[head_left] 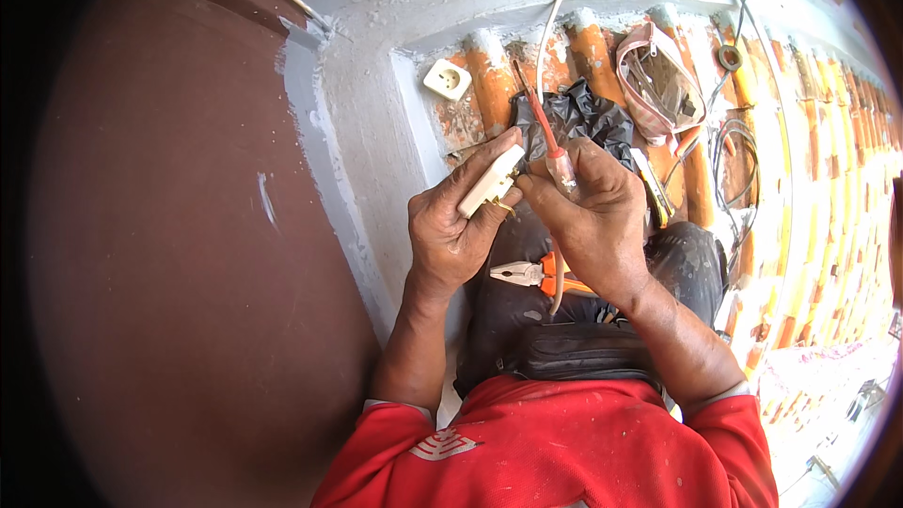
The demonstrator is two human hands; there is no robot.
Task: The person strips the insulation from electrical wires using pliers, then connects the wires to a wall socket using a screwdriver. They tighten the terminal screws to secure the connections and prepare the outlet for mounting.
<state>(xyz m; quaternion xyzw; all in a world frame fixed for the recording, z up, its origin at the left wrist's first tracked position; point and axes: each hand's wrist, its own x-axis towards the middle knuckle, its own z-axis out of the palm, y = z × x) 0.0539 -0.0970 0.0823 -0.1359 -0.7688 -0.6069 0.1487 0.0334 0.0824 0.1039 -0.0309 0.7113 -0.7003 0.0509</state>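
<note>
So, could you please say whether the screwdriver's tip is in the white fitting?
Out: the screwdriver points its tip away from the white fitting in the left hand.

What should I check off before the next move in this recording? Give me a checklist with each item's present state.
1. White fitting steadied: ok; the left hand holds the white fitting.
2. Screwdriver under control: ok; the right hand holds the screwdriver.
3. Screwdriver tip set on the fitting: not ok; it points up and away from it.
4. Connections inside the fitting sound: cannot tell; fingers and the viewing angle hide much of that side.
5. Pliers close by: ok; the orange-handled pliers lie on the lap, below the hands.
6. Socket clear of the hands: ok; the square socket lies apart from them.
</note>
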